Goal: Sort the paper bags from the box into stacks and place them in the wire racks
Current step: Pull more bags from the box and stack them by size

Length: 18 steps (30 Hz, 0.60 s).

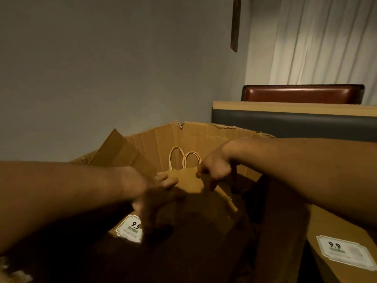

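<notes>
Forearms enter from both lower corners and meet over an open cardboard box (204, 137), the posture of someone reaching in to draw out stock. Nearest the camera, a brown paper bag (344, 237) with a white "9.9" label lies flat at the lower right, outside the box wall, possibly the start of a sorted pile, though that is a judgement. Inside the box, a second labelled bag (126, 225) sits low at the left, partly covered by the left hand (151, 188). That hand is blurred; its fingers seem to spread over the near edge of the bags, probably steadying them, but whether they curl round anything cannot be told. Farther in, the right hand (215, 167) has its fingers curled and pinches the top edge of an upright paper bag (183, 178), a hold suited to lifting it clear. Its twisted-paper handles (184, 160) stand just behind, against the far wall of the box. A torn flap (120, 150) leans outward at the left. Beyond are a padded bench back (302, 94), a curtain (326, 37) and a plain wall (102, 58). No wire racks are in view.
</notes>
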Tool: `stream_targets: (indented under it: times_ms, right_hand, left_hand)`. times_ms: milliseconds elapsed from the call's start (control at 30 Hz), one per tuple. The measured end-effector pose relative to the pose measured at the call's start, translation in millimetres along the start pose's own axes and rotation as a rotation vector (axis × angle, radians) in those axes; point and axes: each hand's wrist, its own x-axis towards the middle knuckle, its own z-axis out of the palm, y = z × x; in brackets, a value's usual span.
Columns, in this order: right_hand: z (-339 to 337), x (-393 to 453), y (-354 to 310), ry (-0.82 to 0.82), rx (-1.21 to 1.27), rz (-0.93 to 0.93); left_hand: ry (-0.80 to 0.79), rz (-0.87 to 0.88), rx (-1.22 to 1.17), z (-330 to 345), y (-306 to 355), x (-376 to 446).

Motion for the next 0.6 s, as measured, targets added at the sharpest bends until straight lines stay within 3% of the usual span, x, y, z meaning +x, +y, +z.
stream_targets:
  times_ms: [133,267,333,500,600]
  right_hand:
    - [7.6,10.6,1.4,-0.047,0.072,-0.058]
    - [5.4,9.4,-2.8,0.054,0.124,-0.148]
    - [2.3,8.4,-2.4,0.112,0.153,-0.179]
    - [2.9,-12.0,1.8,-0.026,0.263,-0.181]
    - [1.1,-30.0,2.5,-0.131,0.389,-0.225]
  left_hand:
    - [0.189,0.258,0.392,14.9,1.8,10.5]
    - [0.351,0.128,0.493,13.7,7.2,15.8]
    - [0.533,0.255,0.596,8.2,3.9,10.0]
    - [0.784,0.374,0.450,-19.6,-9.7,-30.3]
    - [0.710,0.281,0.503,-38.6,-14.6,-56.5]
